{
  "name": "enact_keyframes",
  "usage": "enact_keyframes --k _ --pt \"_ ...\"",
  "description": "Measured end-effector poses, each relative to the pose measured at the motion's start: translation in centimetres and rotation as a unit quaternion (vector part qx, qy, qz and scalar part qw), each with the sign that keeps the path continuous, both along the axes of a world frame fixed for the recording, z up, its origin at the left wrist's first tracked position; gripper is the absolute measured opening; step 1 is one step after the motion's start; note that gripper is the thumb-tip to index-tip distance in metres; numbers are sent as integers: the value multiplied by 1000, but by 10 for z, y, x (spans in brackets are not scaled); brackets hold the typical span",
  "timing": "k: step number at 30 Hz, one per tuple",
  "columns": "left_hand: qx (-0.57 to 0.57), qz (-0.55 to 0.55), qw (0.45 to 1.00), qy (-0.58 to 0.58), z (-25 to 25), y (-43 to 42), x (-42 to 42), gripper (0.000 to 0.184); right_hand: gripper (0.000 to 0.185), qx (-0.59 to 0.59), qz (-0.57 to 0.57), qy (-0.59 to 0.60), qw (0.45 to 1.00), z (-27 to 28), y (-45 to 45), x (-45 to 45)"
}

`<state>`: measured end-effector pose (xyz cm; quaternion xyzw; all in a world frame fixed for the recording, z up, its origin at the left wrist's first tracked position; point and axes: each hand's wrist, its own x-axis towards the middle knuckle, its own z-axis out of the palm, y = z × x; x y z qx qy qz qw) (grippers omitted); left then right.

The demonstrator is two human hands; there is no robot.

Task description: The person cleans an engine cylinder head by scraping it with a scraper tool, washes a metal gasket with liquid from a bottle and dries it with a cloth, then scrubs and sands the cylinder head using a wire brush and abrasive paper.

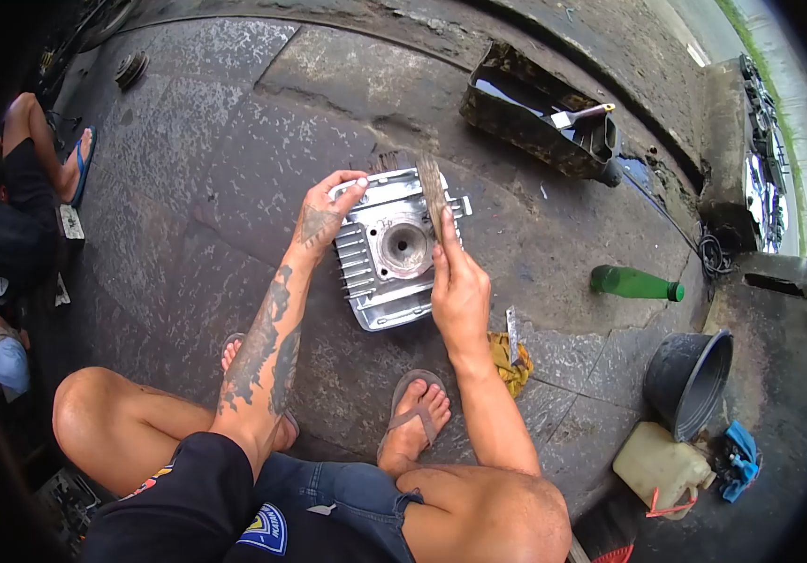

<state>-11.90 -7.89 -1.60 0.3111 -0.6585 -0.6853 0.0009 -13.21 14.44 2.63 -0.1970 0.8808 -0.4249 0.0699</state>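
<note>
A silvery finned engine cylinder head (pixel 394 296) lies on the dark floor in front of me, its round combustion chamber facing up. My left hand (pixel 328 208) grips its far left corner, thumb on the top face and fingers around the edge. In my right hand (pixel 461 281) is a worn, flat wooden strip (pixel 432 188), held along the right side of the head with fingers stretched along it. The strip's underside is hidden. Dark bristle-like lines (pixel 386 161) show just beyond the far edge; I cannot tell what they belong to.
A grimy black trough (pixel 525 141) with liquid and a paintbrush (pixel 584 115) stands at the far right. Nearer are a green bottle (pixel 636 282), a black bucket (pixel 680 380), a jerrycan (pixel 662 464) and a yellow cloth (pixel 511 366). Another person (pixel 19 216) sits at the left.
</note>
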Motion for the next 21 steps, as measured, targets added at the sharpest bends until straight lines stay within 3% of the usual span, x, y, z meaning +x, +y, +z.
enact_keyframes --k 1,3,5,7,9,11,15,17,20,21 --pt "61 20 998 27 0 4 4 36 46 23 5 -40 999 11 -1 -6" --pt "76 28 997 9 -1 3 7 36 48 29 3 -90 996 11 35 32" --pt "24 22 999 13 -7 2 3 36 52 -8 21 29 999 -5 68 59" --pt "22 4 999 23 -8 3 -5 36 53 -29 42 15 999 -10 40 42" --pt "122 14 992 23 -2 3 -2 35 53 31 21 -78 996 9 12 20" --pt "117 34 992 38 -4 1 -3 34 53 23 8 -39 999 4 -19 -17" --pt "36 39 998 38 -13 5 0 31 53 28 19 30 999 0 50 40" --pt "0 28 999 31 -8 7 -3 30 53 39 30 4 999 3 43 32" --pt "123 57 990 35 1 10 0 22 52 57 13 -37 998 4 4 -2" --pt "85 56 994 43 -7 9 0 23 52 41 7 -20 999 -1 -15 -21"
